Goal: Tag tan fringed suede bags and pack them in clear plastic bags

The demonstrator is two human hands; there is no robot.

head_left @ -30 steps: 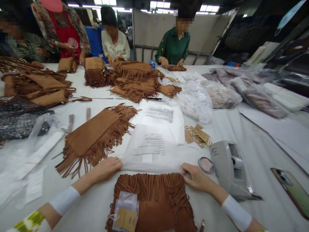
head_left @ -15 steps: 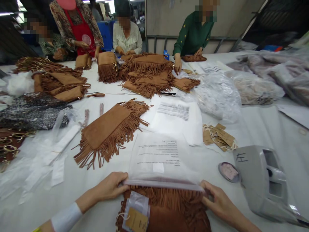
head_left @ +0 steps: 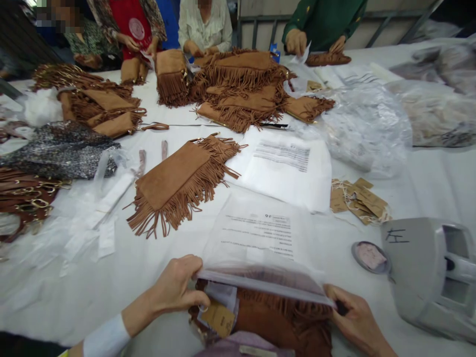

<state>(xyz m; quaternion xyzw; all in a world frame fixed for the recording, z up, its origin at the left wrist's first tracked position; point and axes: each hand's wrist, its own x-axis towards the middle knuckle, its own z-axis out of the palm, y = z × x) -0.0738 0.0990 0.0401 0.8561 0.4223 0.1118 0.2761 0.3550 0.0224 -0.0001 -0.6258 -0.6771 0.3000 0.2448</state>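
Note:
A clear plastic bag [head_left: 256, 233] with printed lines lies in front of me, its mouth stretched between my two hands. My left hand [head_left: 178, 285] pinches the left end of the bag's edge, its thumb by the brown hang tag [head_left: 219, 317]. The right end of that edge is gripped by my right hand [head_left: 353, 315]. A dark brown suede bag with fringe [head_left: 267, 317] is partly inside the plastic; its fringed part shows through the film. Beyond the plastic bag lies a lighter brown fringed pouch [head_left: 174, 173].
White printed bags [head_left: 293, 173] are stacked behind. To the right are loose hang tags [head_left: 359, 201], a round dish [head_left: 372, 257] and a grey tape dispenser [head_left: 427, 277]. Fringed bags [head_left: 241, 99] pile up at the back, where several co-workers stand. Plastic strips [head_left: 89, 218] lie left.
The suede bag has gone further under the plastic bag's edge. My left hand's thumb has moved to the tag. The view has tilted downward.

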